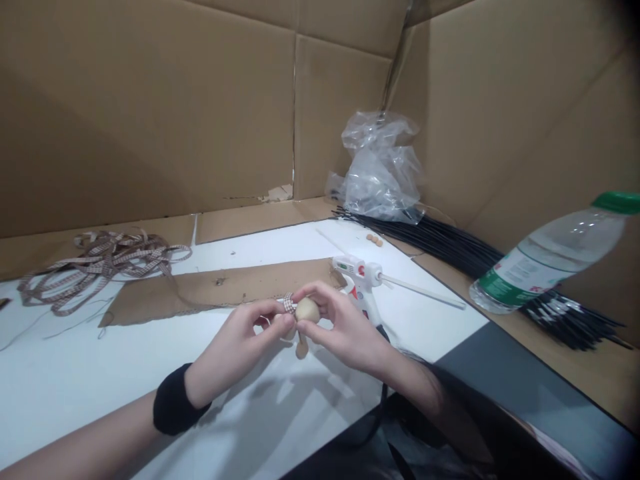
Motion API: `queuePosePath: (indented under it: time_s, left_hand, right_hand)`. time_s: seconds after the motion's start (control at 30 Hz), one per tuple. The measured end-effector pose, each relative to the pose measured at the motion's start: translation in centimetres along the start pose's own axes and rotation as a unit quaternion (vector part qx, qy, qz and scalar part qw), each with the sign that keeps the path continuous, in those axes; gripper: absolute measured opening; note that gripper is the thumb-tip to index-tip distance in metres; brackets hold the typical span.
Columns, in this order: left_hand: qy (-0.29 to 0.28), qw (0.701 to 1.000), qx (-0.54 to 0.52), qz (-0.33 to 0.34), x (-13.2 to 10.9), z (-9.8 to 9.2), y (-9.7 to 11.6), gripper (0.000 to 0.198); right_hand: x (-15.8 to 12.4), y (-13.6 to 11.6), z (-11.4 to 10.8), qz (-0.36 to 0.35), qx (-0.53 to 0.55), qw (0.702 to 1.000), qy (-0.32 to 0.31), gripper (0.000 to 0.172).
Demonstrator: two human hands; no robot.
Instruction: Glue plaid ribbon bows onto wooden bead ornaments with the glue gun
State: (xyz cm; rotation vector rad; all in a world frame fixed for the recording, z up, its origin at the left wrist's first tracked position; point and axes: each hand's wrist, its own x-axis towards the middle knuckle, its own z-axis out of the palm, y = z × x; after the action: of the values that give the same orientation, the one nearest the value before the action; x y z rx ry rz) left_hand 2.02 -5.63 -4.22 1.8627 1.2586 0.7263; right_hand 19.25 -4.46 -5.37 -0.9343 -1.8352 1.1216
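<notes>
A: Start with the hands. What are they on?

B: Both are on a small wooden ball [307, 310], held just above the white table [100, 380]. The left hand [235, 347], with a black wristband [175, 400] on its arm, has its fingertips pressed together at the ball's left side, where a short bit of checked ribbon [289, 303] sits against it. The right hand [345, 330] has thumb and forefinger clamped around the ball from the right.

A: And anything hanging from the ball?

B: A small tan piece shows just under it; I cannot tell what it is.

A: What lies close to the ball?

B: Just right of it and slightly beyond stands a white glue gun [363, 280], a glue stick poking out to the right. Just beyond the ball lies a flat cardboard strip [210, 290].

A: Farther out?

B: Well left of the ball and beyond it, a loose heap of checked ribbon band [100, 263]. Far right of the ball, a clear water bottle [550, 257] with a green cap leans over a bundle of black rods [475, 257]. Farthest beyond the ball, a crumpled clear plastic bag [380, 167] rests against the cardboard wall [150, 113].
</notes>
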Motion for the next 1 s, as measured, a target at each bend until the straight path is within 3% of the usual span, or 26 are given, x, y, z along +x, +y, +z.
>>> queuePosePath:
  time_s: [0.13, 0.23, 0.43, 0.67, 1.0]
  left_hand:
    - [0.015, 0.997, -0.06, -0.055, 0.0, 0.2, 0.4, 0.02]
    - [0.019, 0.991, -0.107, -0.084, 0.0, 0.4, 0.3, 0.017]
    - [0.063, 0.993, -0.072, -0.062, -0.2, 0.9, 0.3, 0.018]
    - [0.05, 0.996, -0.023, -0.064, -0.2, 0.9, 0.5, 0.01]
    - [0.033, 0.993, -0.065, -0.089, 0.5, 1.0, -0.2, 0.013]
  right_hand:
    - [-0.2, 0.0, 0.2, 0.008, -0.031, 0.999, -0.013, 0.024]
    - [-0.1, 0.1, 0.3, 0.037, 0.003, 0.999, -0.029, 0.024]
    - [0.7, 0.6, -0.2, 0.113, 0.146, 0.978, -0.094, 0.025]
    - [1.1, 1.1, -0.4, 0.118, 0.125, 0.979, -0.112, 0.022]
    - [1.5, 2.1, -0.3, 0.17, 0.121, 0.966, -0.156, 0.019]
